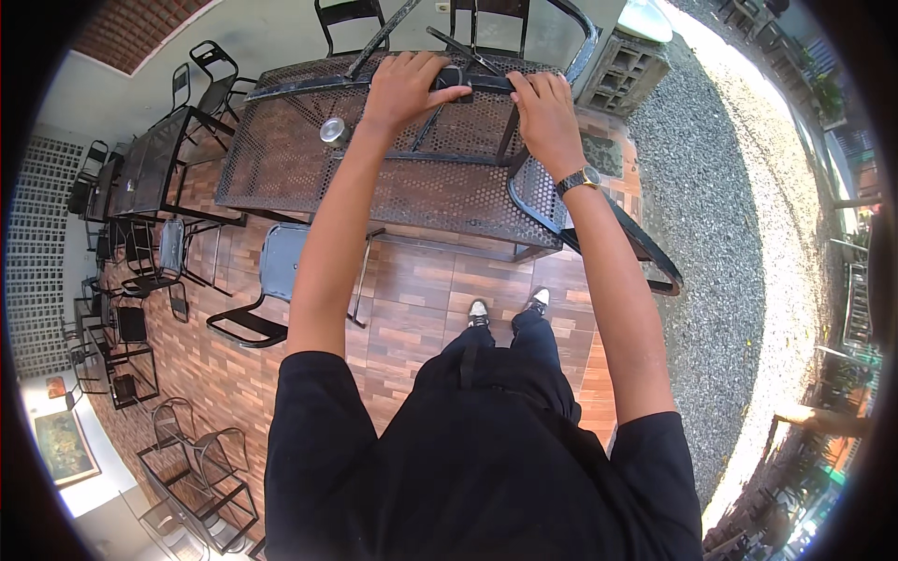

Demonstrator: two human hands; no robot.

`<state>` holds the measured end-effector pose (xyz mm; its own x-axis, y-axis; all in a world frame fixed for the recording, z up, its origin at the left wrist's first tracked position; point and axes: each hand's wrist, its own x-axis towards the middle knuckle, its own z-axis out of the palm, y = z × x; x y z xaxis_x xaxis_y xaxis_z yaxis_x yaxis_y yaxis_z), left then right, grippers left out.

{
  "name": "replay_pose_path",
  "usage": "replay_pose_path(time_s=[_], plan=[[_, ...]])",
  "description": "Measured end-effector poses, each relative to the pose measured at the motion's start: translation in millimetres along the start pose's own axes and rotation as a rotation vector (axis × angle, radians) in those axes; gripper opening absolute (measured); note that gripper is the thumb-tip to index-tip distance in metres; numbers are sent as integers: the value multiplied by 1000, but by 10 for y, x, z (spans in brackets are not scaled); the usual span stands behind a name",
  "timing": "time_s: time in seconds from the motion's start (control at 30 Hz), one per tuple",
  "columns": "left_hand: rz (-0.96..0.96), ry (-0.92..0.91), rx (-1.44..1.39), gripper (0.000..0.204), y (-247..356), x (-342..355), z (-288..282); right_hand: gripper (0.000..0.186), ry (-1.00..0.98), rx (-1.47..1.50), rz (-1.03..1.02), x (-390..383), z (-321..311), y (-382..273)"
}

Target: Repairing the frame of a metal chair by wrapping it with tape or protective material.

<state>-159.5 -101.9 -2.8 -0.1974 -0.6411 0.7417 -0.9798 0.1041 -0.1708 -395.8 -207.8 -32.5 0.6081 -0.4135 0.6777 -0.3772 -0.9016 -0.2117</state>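
A black tubular metal chair (pixel 313 85) lies across the perforated metal table (pixel 281 178) in front of me, its legs and curved bars pointing several ways. My left hand (pixel 404 91) is closed over its long bar, the thumb stretched right beside a small dark piece (pixel 453 82). Farther right, my right hand (pixel 547 117) grips the same bar from above, fingers curled over it; a watch sits on that wrist. The undersides of both grips are hidden. A silver round tin (pixel 333 131) stands on the tabletop left of my left forearm.
A grey-backed chair (pixel 281 260) stands at the table's near left side. Another black chair part (pixel 645 245) juts out at the right end, beside the gravel (pixel 697 234). More tables and chairs (pixel 150 168) line the left. A concrete block stand (pixel 625 73) is at the far right.
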Motion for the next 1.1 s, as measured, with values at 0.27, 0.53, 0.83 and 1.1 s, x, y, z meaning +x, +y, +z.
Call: replay_pose_path(time_s=[0.27,0.53,0.83,1.1], plan=[[-57,-87,95,58,-2,-13,-119,31,55,-31,-6,1,20,-17],[31,-93,33,56,-140,-15,-154,30,31,-2,0,-8,11,11],[-57,-93,65,56,-36,-45,-105,32,26,-47,15,-2,47,-53],[-39,-98,-13,58,-33,-23,-113,31,3,-51,8,4,41,-30]])
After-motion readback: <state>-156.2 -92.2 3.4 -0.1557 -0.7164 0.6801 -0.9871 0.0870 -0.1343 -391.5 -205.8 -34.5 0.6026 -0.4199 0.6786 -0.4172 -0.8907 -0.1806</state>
